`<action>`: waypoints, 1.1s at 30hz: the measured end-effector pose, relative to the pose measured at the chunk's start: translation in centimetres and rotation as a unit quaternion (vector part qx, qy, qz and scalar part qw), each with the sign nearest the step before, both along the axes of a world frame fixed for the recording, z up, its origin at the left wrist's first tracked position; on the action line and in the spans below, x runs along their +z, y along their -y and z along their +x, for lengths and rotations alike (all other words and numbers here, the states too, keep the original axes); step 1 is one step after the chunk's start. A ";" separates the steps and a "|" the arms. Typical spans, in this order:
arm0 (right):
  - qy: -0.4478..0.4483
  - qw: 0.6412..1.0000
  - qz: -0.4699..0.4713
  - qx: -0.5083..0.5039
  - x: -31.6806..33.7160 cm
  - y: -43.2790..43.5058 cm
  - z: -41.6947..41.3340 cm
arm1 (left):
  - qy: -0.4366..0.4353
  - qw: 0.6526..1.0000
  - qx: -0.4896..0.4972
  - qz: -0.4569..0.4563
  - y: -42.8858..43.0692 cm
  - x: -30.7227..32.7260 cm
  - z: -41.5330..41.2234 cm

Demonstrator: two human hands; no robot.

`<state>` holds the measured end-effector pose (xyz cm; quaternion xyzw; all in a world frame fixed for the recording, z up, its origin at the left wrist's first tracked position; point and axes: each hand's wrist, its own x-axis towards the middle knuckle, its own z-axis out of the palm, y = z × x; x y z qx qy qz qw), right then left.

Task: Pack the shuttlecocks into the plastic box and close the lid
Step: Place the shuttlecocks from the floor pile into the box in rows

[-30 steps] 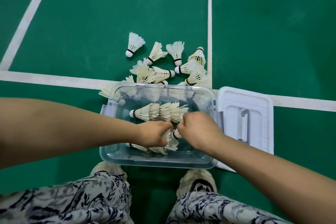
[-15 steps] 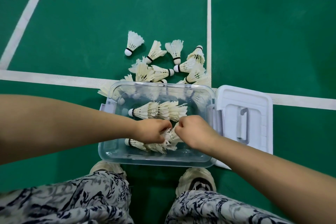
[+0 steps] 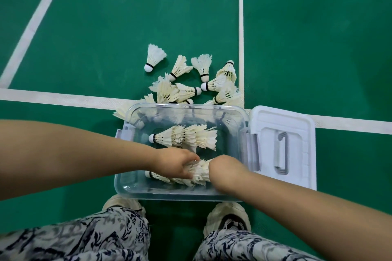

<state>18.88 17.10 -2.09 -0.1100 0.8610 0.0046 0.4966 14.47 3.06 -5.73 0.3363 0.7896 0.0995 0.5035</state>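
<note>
Both left hand (image 3: 177,163) and right hand (image 3: 226,170) seemingly clasp the shuttlecock stack (image 3: 199,172) in the box (image 3: 161,195).

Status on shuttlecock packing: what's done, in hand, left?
Done: one nested row lies in the clear box. In hand: left hand and right hand grip a second stack at the box's near side. Left: the loose pile on the court beyond the box, and the white lid, lying off to the right.

A badminton court: green sports floor (image 3: 127,17), white boundary lines (image 3: 241,27), shuttlecocks (image 3: 156,57) strewn about.
</note>
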 end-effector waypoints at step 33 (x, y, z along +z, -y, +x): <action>-0.257 0.940 -0.076 -0.209 -3.9 -6.7 -19.0 | -0.267 0.945 0.185 -0.028 1.2 -0.4 -16.0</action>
